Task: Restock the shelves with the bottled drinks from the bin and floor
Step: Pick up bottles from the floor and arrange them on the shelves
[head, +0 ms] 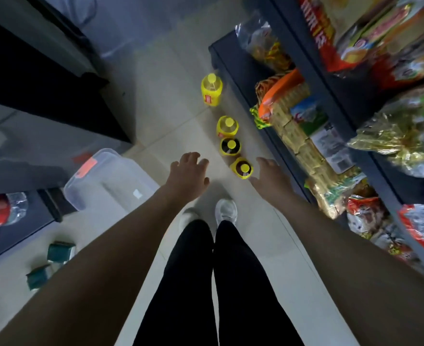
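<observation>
- The fingers of the left hand (189,173) are spread and loosely bent, holding nothing, above bare floor (166,108).
- The right hand (270,178) is likewise unclenched and holds nothing, with fingers stretched forward and thumb out to the side.
- The right thumb reaches towards the nearest bottle (241,168); whether it touches the bottle cannot be told.
- The left hand is a little way off to the other side of that bottle, so the bottle sits between the two hands.
- The nearest bottle stands upright on the floor, with dark drink inside, a yellow cap and a yellow label.
- Just beyond it stands a second dark bottle (230,146) of the same kind, close beside the first.
- Next in line is a yellow bottle (227,126), just beside the second dark one.
- The farthest bottle (211,89), also yellow, stands apart from the other three.
- All four run in a row along the foot of the dark shelf (240,76) on the right.
- The shelf holds snack bags and stacked biscuit packs (295,136).
- A clear plastic bin (106,176) with an orange tag sits on the floor to the left of the left hand.
- Two green packets (61,250) lie on the floor further left.
- Below the arms are black trousers (188,270) and white shoes (227,211).
</observation>
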The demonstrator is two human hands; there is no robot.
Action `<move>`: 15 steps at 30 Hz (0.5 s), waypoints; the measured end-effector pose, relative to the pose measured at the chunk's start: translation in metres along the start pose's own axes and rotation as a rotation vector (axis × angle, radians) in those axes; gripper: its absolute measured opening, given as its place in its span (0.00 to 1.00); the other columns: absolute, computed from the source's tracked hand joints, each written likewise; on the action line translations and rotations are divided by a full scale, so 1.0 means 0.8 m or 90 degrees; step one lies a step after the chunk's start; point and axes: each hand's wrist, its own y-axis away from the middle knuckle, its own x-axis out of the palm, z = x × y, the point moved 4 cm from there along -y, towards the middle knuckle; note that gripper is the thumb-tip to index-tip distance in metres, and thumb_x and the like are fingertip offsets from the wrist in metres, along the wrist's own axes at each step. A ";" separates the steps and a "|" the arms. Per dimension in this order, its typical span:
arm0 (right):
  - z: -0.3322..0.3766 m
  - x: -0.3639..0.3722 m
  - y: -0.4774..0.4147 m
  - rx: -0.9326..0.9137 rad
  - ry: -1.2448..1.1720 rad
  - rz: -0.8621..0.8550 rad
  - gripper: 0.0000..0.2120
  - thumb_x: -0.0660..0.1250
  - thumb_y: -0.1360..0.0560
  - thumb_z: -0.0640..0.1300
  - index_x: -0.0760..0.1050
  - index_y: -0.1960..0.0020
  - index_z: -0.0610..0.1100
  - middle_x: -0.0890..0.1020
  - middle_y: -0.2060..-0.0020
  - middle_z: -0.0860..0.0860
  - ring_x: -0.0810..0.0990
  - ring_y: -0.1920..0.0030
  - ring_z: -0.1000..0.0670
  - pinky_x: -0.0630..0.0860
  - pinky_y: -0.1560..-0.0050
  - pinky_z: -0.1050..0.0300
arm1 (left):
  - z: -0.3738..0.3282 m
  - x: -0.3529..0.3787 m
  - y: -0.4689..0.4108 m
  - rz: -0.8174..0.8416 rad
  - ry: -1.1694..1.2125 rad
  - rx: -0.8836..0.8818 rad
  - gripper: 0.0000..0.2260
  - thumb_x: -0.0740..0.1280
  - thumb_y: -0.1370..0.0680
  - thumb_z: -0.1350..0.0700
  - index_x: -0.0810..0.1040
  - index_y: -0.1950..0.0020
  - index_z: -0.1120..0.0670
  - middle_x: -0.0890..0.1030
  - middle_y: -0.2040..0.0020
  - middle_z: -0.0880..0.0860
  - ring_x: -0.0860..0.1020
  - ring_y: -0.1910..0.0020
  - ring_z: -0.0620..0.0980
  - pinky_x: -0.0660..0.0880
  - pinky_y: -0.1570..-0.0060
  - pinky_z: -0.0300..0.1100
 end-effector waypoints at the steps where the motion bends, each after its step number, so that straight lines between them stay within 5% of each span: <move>1: -0.005 0.011 -0.014 0.006 -0.002 0.002 0.28 0.62 0.22 0.49 0.57 0.26 0.44 0.65 0.31 0.43 0.66 0.33 0.40 0.67 0.38 0.45 | 0.002 0.015 -0.013 0.007 0.001 0.000 0.23 0.61 0.22 0.50 0.64 0.29 0.54 0.63 0.27 0.56 0.60 0.28 0.57 0.67 0.37 0.53; 15: -0.075 0.166 -0.196 0.089 -0.081 -0.026 0.26 0.65 0.24 0.48 0.63 0.30 0.43 0.68 0.32 0.43 0.67 0.34 0.41 0.66 0.39 0.49 | 0.019 0.201 -0.194 0.107 0.058 0.015 0.21 0.61 0.23 0.55 0.66 0.30 0.56 0.67 0.32 0.58 0.66 0.33 0.59 0.68 0.41 0.54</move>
